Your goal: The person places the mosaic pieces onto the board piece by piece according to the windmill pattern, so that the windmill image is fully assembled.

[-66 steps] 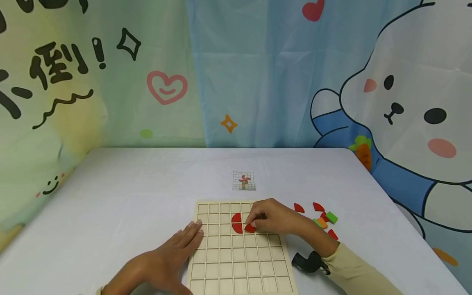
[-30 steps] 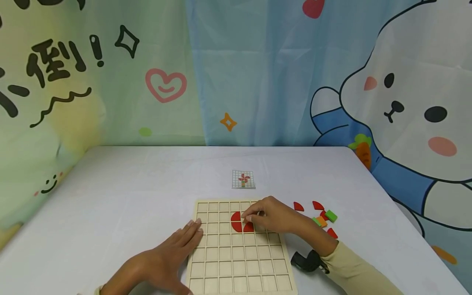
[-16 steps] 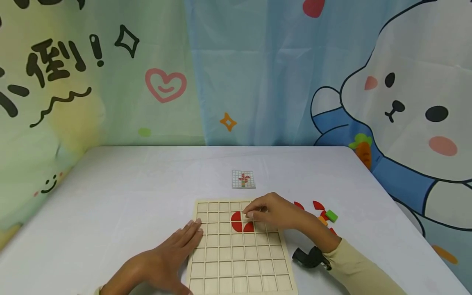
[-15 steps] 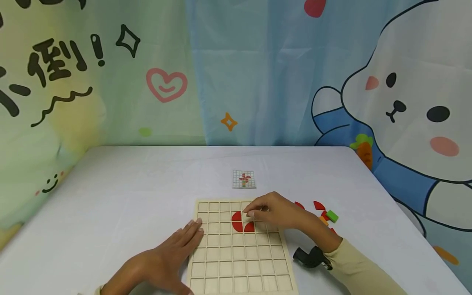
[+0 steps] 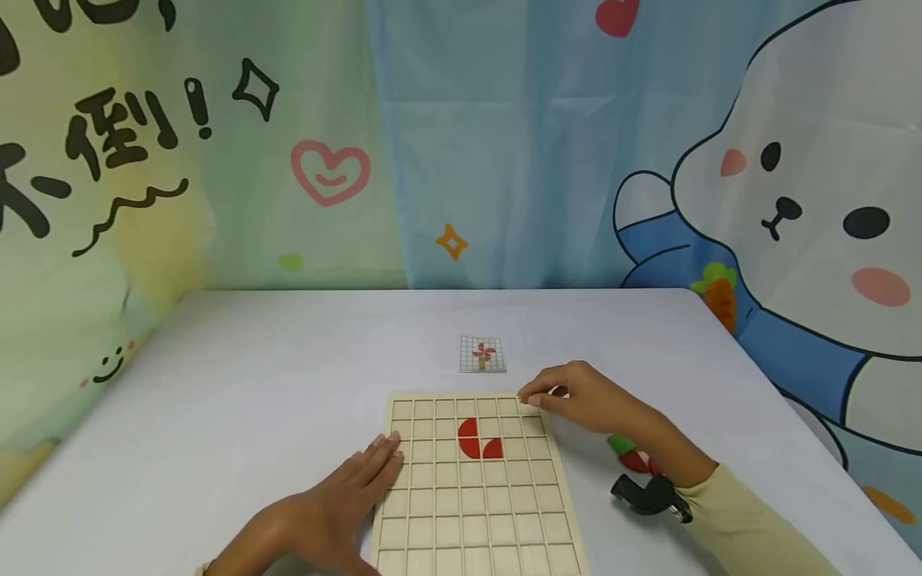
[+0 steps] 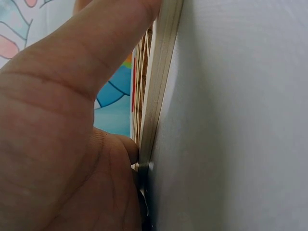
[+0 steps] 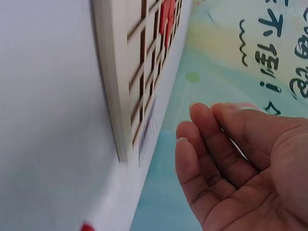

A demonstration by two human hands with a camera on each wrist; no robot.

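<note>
A pale wooden grid board [image 5: 461, 504] lies on the table, with several red quarter-round pieces in its cells. Two of them form a red half disc [image 5: 468, 438]; a single red quarter piece [image 5: 493, 450] sits to its right. My left hand [image 5: 331, 496] rests along the board's left edge, fingers straight; the left wrist view shows it against the board's side [image 6: 159, 86]. Over the board's far right corner hovers my right hand [image 5: 583, 396]. Its fingers are loosely bent with the thumb near the index finger, and the right wrist view shows nothing held.
Behind the board lies a small card [image 5: 483, 354] with a printed pinwheel on a grid. Loose pieces, among them a green one [image 5: 621, 445] and a red one [image 5: 634, 462], lie right of the board, partly covered by the right forearm. A black device [image 5: 651, 494] is on the right wrist.
The red quarter piece under my right fingers was settled into its cell and let go. My right hand has since moved away right and back. The left hand stays on the board's edge.
</note>
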